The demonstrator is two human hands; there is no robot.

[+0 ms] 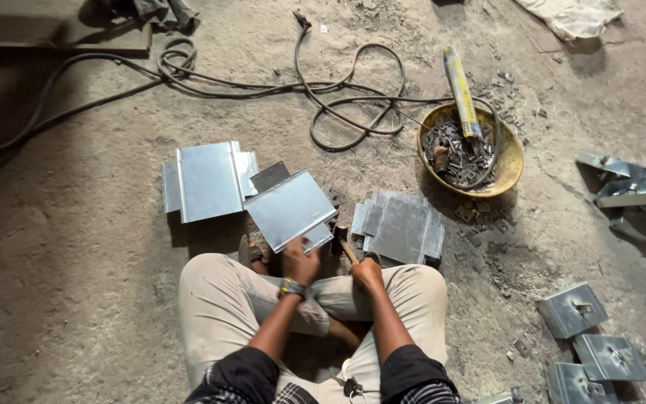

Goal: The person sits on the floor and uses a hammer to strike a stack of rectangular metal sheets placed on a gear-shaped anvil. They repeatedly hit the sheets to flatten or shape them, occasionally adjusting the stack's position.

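So the person is sitting cross-legged right on the dusty concrete floor (76,247), knees spread, which puts the work low in front of the legs where both arms can get at it. The left hand (300,262) is closed on the near edge of a folded galvanized sheet piece (291,209), holding it tilted up off the ground, I'd guess to steady it. The right hand (367,274) is wrapped around a wooden handle (348,251) that looks like a hammer's; the head is hidden behind the sheet, so can't say for sure. A finished-looking stack of the same bent plates (208,180) sits just to the left, and a flatter, duller pile (400,227) lies just to the right, both within easy reach. The metal is thin, shiny grey, with crisp folded lips along the edges. Further back there's a beat-up yellow bowl (471,153) full of small dark fasteners with a yellow tube (460,90) leaning in it, and black cable (338,93) looping across the floor behind. Off to the right are small square brackets (571,308) with a bolt stub in the middle, and some bent offcuts (632,189) casting hard shadows. The floor itself is gritty, with little metal bits scattered near the bowl.
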